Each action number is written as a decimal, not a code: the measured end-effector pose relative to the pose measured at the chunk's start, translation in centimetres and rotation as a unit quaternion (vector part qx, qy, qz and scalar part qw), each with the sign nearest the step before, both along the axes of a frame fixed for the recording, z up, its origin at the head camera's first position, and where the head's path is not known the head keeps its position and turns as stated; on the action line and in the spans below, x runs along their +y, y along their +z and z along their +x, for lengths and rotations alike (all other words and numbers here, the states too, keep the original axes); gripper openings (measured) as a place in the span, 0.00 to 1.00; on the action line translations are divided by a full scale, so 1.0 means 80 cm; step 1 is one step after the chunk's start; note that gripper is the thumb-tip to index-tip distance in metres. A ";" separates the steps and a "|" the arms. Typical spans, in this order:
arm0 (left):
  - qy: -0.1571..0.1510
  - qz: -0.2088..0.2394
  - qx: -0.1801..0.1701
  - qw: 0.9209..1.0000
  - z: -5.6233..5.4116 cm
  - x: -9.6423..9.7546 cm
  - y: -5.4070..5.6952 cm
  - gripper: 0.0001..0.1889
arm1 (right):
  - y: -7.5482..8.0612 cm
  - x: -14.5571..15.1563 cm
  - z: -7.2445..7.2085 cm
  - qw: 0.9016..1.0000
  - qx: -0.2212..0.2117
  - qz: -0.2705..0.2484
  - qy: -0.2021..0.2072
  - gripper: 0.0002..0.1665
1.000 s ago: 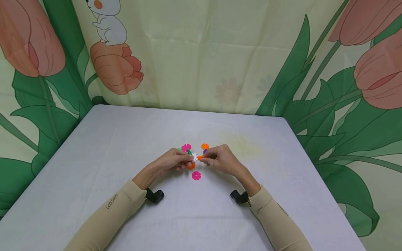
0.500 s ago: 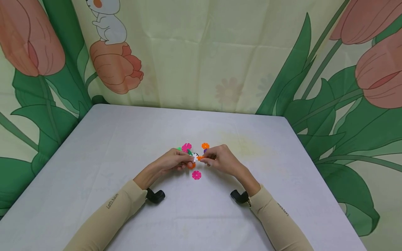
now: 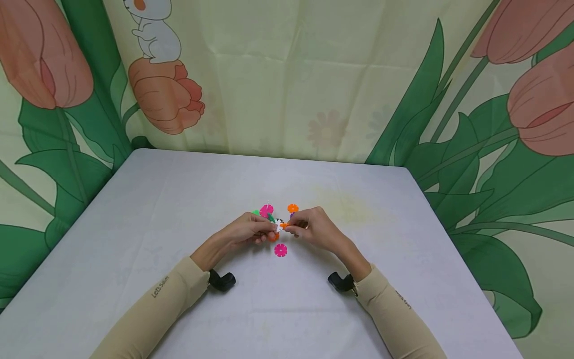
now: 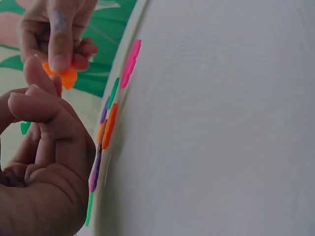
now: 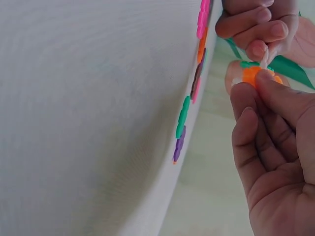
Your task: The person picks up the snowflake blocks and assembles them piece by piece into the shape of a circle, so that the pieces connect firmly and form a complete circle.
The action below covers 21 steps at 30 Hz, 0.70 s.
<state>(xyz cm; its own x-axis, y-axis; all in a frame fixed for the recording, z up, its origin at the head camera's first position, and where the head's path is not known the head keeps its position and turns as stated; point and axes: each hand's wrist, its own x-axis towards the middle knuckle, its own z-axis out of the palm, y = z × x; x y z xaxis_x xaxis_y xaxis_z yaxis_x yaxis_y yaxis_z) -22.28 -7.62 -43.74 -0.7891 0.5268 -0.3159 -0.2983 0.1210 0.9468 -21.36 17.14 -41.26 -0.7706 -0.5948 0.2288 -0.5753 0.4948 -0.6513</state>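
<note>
Above the middle of the table, my left hand (image 3: 244,230) pinches a white notched snowflake disc (image 3: 279,226) between thumb and fingers. A green disc (image 3: 270,218) shows just behind that thumb; whether it is joined to the white one, I cannot tell. My right hand (image 3: 317,229) pinches an orange snowflake disc (image 3: 284,226) by its edge, against the white disc's right side. In the right wrist view the orange disc (image 5: 251,74) meets the white disc (image 5: 265,58), which is seen edge-on. Fingers cover much of both pieces.
Loose snowflake discs lie around the hands: a pink disc (image 3: 280,250) in front, another pink disc (image 3: 266,209) and an orange disc (image 3: 293,208) behind. Several more, green and purple among them, are partly hidden. A white cloth covers the table (image 3: 215,184); a printed curtain (image 3: 287,99) hangs behind.
Both hands stay almost in place. The orange disc in the right hand has shifted very slightly left and turned a little against the white disc.
</note>
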 end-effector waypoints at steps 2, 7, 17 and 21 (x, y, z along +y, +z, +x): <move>0.000 0.001 0.000 1.000 0.001 0.001 0.000 0.14 | 0.000 0.000 0.000 1.000 0.002 0.003 0.003 0.03; 0.003 -0.001 0.009 1.000 0.002 0.003 0.002 0.13 | 0.001 -0.001 0.000 1.000 0.004 0.002 -0.011 0.02; 0.030 -0.011 0.012 0.999 0.002 0.004 0.008 0.19 | 0.000 -0.005 -0.001 0.998 0.020 -0.004 -0.061 0.05; 0.047 -0.013 0.013 0.999 0.005 0.004 0.009 0.16 | 0.000 -0.008 0.001 0.997 0.004 -0.002 -0.072 0.05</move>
<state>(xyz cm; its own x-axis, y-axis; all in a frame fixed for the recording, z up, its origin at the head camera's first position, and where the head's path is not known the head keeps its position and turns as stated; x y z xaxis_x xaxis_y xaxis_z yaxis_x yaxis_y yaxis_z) -21.90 -7.30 -43.05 -0.8428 0.4422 -0.3068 -0.2846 0.1176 0.9514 -21.31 16.53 -41.25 -0.8464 -0.4763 0.2381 -0.5035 0.5702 -0.6491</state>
